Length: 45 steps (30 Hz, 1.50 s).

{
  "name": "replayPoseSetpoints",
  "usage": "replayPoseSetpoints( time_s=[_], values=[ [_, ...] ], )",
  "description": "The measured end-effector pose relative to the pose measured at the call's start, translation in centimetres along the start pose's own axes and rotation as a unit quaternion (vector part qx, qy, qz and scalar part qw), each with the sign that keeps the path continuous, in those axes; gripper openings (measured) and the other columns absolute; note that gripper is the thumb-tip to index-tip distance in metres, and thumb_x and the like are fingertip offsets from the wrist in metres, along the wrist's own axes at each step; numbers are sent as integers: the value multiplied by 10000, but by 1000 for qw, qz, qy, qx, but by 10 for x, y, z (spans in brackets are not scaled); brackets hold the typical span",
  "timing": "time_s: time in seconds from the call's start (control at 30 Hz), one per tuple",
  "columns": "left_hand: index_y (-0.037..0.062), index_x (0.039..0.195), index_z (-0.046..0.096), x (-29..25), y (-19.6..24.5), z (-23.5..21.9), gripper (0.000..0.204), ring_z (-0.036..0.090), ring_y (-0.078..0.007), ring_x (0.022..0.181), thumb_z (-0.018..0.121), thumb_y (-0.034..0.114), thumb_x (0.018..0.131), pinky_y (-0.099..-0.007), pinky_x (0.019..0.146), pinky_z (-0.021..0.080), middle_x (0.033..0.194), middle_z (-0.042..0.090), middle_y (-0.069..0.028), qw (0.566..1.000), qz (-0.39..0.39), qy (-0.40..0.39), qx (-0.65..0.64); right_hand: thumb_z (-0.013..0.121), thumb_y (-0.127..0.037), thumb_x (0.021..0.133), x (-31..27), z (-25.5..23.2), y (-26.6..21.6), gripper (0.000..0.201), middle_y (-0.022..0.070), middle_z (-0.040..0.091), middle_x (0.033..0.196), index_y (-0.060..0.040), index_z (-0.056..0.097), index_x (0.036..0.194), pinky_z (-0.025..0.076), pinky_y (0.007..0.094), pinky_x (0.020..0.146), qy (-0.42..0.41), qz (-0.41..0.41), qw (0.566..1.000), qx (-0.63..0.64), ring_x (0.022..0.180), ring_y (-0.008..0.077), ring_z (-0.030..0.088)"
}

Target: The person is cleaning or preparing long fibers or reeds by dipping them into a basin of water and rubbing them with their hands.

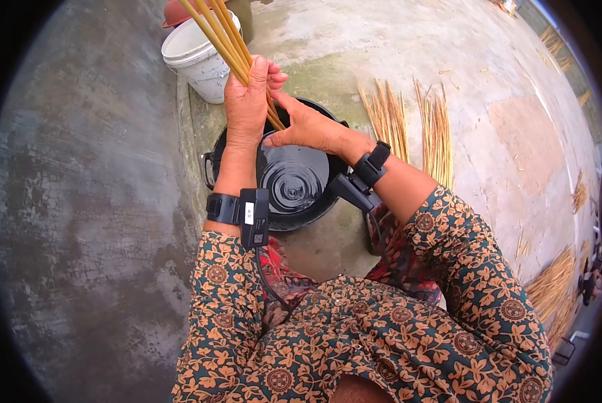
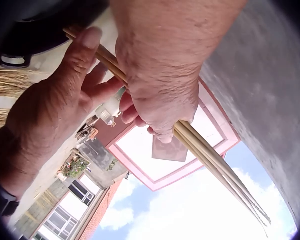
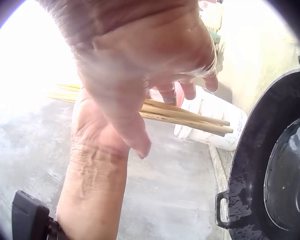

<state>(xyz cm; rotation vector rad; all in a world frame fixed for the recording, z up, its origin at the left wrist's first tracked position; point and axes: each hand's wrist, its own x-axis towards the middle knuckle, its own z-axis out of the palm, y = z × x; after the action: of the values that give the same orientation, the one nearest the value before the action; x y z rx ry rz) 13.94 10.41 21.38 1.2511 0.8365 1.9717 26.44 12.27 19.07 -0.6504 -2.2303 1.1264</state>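
My left hand (image 1: pixel 247 104) grips a small bundle of yellow-brown plant stalks (image 1: pixel 213 32), which slants up and away to the upper left. Their cut lower ends (image 3: pixel 217 127) poke out below the fist. Close by those ends is my right hand (image 1: pixel 306 127), thumb spread from the fingers; in the right wrist view its thumb crosses in front of the stalks and its fingers lie loosely behind. Beneath both hands stands a black basin (image 1: pixel 301 220) with side handles. Round ripples spread over the water (image 1: pixel 291 178) inside it.
A white bucket (image 1: pixel 210 70) stands behind the basin at the left, with a reddish vessel (image 1: pixel 175 13) next to it. Two bundles of dry stalks (image 1: pixel 388 124) lie on the concrete right of the basin. More stalks (image 1: pixel 552 285) are heaped at the lower right.
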Motion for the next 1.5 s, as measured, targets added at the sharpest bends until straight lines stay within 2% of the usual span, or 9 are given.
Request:
replayPoseSetpoints(
  time_s=[0.23,0.4,0.57,0.77,0.87,1.03,1.17,1.4,1.5],
  values=[
    [26,979,566,-1,-11,-11,253,567,-84,631,507,271,952,-220,565,481,759,605,-35,997,-37,19,62,700,-117,699,3,-4,13,798,222,437,1313,-24,299,1383,391,336,977,39,144,988,42,1198,306,464],
    [23,976,584,-1,-14,-16,246,526,-53,616,523,260,946,-203,538,440,723,572,10,966,-17,-23,258,742,-230,734,9,-22,-5,826,207,369,1345,-34,279,1390,366,378,1011,132,6,949,288,1214,277,424],
    [119,916,529,-6,-30,-25,158,594,-333,804,627,114,791,-436,650,469,870,619,-96,826,148,-83,538,741,-422,729,7,-43,-31,809,100,520,1097,-34,363,1329,417,311,848,205,-22,949,237,1003,178,508],
    [115,856,505,-10,-19,-25,192,595,-315,727,653,90,736,-431,615,463,750,580,-73,756,227,-93,607,620,-358,865,-1,-72,-11,339,11,606,813,-35,641,966,458,172,518,191,94,899,384,650,58,559],
    [145,1026,565,-9,-23,-29,256,593,-306,862,644,151,783,-416,729,463,920,613,-79,742,133,-140,642,615,-223,878,-9,-73,-13,243,52,639,863,-1,627,975,549,193,594,182,139,871,434,672,86,615],
    [153,1251,486,-18,-40,-32,568,456,-281,1152,704,292,746,-469,983,296,1187,535,-71,746,173,-111,633,630,-168,859,-16,-99,23,185,48,643,848,-15,631,963,561,239,612,216,139,923,285,679,93,621],
    [136,1214,535,-15,-49,-44,521,422,-288,1206,685,337,758,-489,1020,267,1252,511,-84,766,86,-125,624,657,-217,832,-32,-118,85,148,5,607,750,-76,635,871,514,220,570,160,347,923,-43,622,76,569],
    [105,1084,620,-14,-45,-43,375,519,-280,1092,634,341,792,-454,978,331,1151,574,-89,781,39,-141,608,652,-219,835,-34,-113,40,211,35,640,843,-25,639,918,516,225,572,194,169,924,284,681,96,608],
    [99,1056,631,-15,-49,-45,350,541,-282,1063,625,335,798,-450,955,350,1120,594,-89,787,37,-160,594,623,-195,866,-38,-126,65,200,41,654,885,-21,643,962,544,222,613,180,348,920,5,697,90,616]
  ],
)
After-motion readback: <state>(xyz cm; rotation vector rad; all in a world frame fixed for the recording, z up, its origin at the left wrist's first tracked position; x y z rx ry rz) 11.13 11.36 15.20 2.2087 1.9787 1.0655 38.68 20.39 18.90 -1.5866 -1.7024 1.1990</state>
